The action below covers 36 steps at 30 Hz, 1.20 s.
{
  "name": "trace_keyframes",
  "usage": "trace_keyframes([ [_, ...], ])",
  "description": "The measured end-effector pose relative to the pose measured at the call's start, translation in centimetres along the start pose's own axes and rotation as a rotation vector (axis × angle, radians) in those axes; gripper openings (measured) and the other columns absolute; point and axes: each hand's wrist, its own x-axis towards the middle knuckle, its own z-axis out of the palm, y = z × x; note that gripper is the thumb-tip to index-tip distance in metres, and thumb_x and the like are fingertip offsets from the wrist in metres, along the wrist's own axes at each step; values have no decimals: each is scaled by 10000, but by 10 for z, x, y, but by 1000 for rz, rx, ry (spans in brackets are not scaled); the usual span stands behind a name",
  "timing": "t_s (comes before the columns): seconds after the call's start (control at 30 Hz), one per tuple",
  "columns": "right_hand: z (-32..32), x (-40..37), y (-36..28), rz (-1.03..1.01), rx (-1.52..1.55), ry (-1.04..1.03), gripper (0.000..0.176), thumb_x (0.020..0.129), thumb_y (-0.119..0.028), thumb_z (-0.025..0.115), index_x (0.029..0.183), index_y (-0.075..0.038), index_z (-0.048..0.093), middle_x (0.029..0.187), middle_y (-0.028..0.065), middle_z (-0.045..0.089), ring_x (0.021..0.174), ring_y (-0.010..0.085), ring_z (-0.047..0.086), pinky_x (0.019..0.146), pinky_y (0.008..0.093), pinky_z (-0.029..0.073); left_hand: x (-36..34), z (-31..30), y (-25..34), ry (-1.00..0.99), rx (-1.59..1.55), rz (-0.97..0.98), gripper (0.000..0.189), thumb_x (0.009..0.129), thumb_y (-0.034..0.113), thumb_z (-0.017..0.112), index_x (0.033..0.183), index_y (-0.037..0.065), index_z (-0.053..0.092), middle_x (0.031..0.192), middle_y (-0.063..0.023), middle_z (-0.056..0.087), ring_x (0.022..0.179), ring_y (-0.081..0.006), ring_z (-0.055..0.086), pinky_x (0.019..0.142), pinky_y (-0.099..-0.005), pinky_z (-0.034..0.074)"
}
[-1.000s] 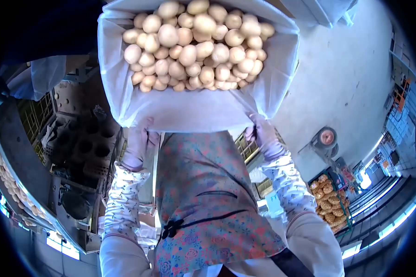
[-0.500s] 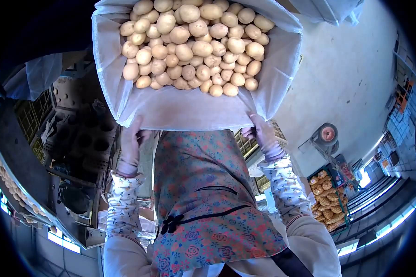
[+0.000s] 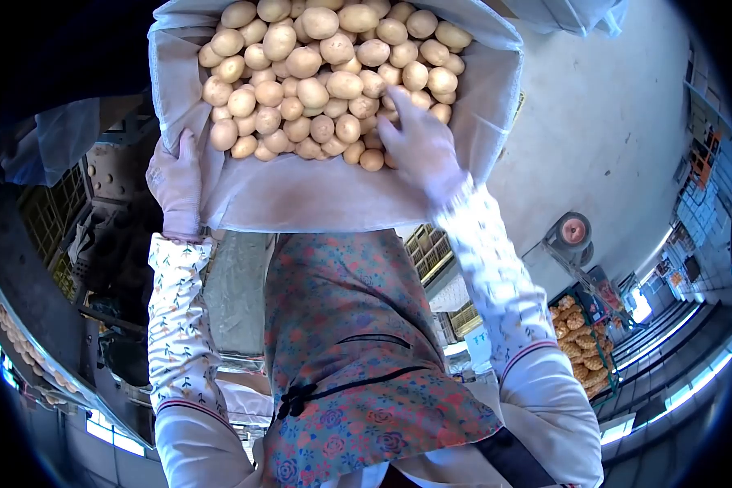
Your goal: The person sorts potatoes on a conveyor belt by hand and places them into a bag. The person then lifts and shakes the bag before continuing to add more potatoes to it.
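Note:
A large box (image 3: 496, 110) with a whitish cloth-like liner (image 3: 317, 195) stands in front of me, filled with a heap of pale potatoes (image 3: 305, 89). On its left side, my gloved left hand (image 3: 176, 175) grips the lined rim, thumb over the edge and fingers outside. Over the right part of the heap reaches my gloved right hand (image 3: 421, 148). Its thumb and index finger are apart, and the fingertips touch potatoes near the front right. Some of its fingers are hidden from view, and I see no potato lifted in it.
A dark machine with round cups (image 3: 130, 215) stands at the left, beside a curved conveyor (image 3: 49, 325) carrying potatoes. At the right are a caster wheel (image 3: 573, 231) and a green crate with netted bags of potatoes (image 3: 581, 346). Yellow crates (image 3: 427, 250) stand near my right side.
My left hand has moved from the front edge to the box's left rim. My right hand has left the front right corner and come over the potatoes.

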Motion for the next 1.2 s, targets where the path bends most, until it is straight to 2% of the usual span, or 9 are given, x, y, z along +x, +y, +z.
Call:
trace_keyframes([
  [0.17, 15, 49, -21, 63, -90, -43, 472, 849, -345, 638, 1232, -90, 531, 982, 173, 677, 941, 341, 646, 827, 431, 501, 0, -1, 3, 2, 73, -16, 439, 874, 406, 627, 1077, 21, 682, 977, -203, 698, 936, -360, 668, 831, -405, 505],
  [0.33, 35, 15, 4, -197, 104, 346, 491, 770, -297, 730, 1157, -38, 575, 1010, 161, 651, 860, 294, 644, 787, 389, 514, 1, 0, 0, 6, 61, 0, 431, 872, 406, 628, 1060, 23, 688, 969, -206, 697, 926, -359, 669, 823, -406, 509],
  [0.37, 29, 2, -4, 55, 706, 106, 511, 747, -207, 775, 1180, -26, 572, 1123, 130, 610, 900, 213, 616, 786, 319, 504, 2, -2, 1, -2, 82, -5, 431, 872, 407, 628, 1058, 23, 688, 968, -207, 696, 924, -360, 669, 822, -407, 510],
  [0.47, 2, -30, -27, 140, 1081, -89, 522, 750, -112, 779, 1216, -22, 562, 1208, 110, 575, 1012, 152, 584, 847, 272, 487, 3, 0, 0, -2, 101, -6, 434, 871, 411, 625, 1055, 24, 690, 970, -210, 695, 920, -363, 668, 820, -411, 512],
  [0.57, -6, -49, -40, -165, 1032, 29, 555, 746, 57, 755, 1246, 2, 522, 1238, 88, 559, 1179, 151, 523, 1002, 303, 441, 2, -1, 0, 14, 101, 4, 441, 872, 419, 621, 1057, 24, 690, 972, -211, 695, 918, -366, 668, 819, -413, 512],
  [0.7, -18, -62, -43, -168, 1212, 20, 547, 740, -8, 773, 1243, -42, 562, 1263, 92, 569, 1128, 166, 546, 991, 290, 431, 1, -2, 2, 2, 63, 11, 450, 877, 439, 589, 1071, 46, 692, 967, -206, 696, 911, -378, 665, 838, -441, 509],
  [0.83, -32, -70, -34, -297, 894, 54, 597, 720, 38, 744, 1280, -35, 551, 1344, 127, 535, 1161, 205, 535, 1013, 307, 415, 3, 1, -3, 15, 90, 36, 433, 879, 425, 592, 1078, 54, 695, 980, -191, 699, 921, -371, 665, 843, -433, 509],
  [0.93, -32, -74, -33, -350, 1150, 88, 564, 752, 73, 697, 1285, -28, 540, 1340, 144, 532, 1186, 194, 527, 1005, 283, 415, 3, 2, -3, 20, 91, 31, 435, 875, 426, 597, 1083, 57, 695, 979, -192, 699, 920, -371, 665, 845, -432, 509],
  [1.2, -58, -94, -38, -151, 1476, -120, 460, 859, 82, 595, 1297, -15, 492, 1387, 151, 466, 970, 126, 621, 610, 212, 523, 7, 5, -9, 43, 143, 57, 451, 867, 442, 597, 1083, 58, 693, 985, -196, 697, 928, -373, 664, 854, -439, 507],
])
